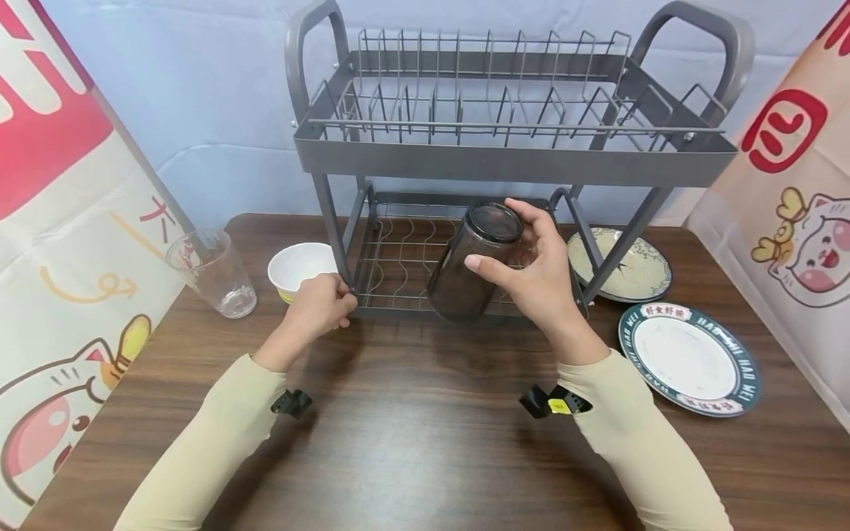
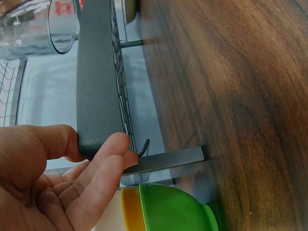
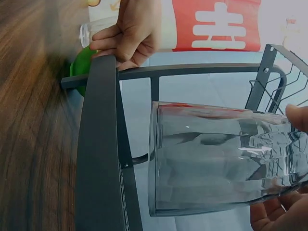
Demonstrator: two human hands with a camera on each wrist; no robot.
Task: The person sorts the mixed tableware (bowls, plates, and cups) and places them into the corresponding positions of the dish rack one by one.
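Held glass [image 1: 461, 284] in head, right wrist views; green-rimmed plate [image 1: 687, 359], head only

Left hand [image 1: 320, 304] pinches; right hand [image 1: 536, 274] grips.

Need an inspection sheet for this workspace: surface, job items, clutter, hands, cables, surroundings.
Surface: brown wood-grain tabletop, light glare near the front.
Job items: dark glass, base up and tilted, held above the lower tier of a grey two-tier dish rack.
Clutter: clear glass and white-lined bowl left of the rack; floral plate partly behind a right rack leg; green-rimmed plate right of the rack, nearer the person.
Left hand: holds the rack's lower front-left corner.
Right hand: grips the dark glass near its base.
Cables: nothing seen.
Surroundings: pale blue cloth behind, cartoon-printed sheets at both sides.
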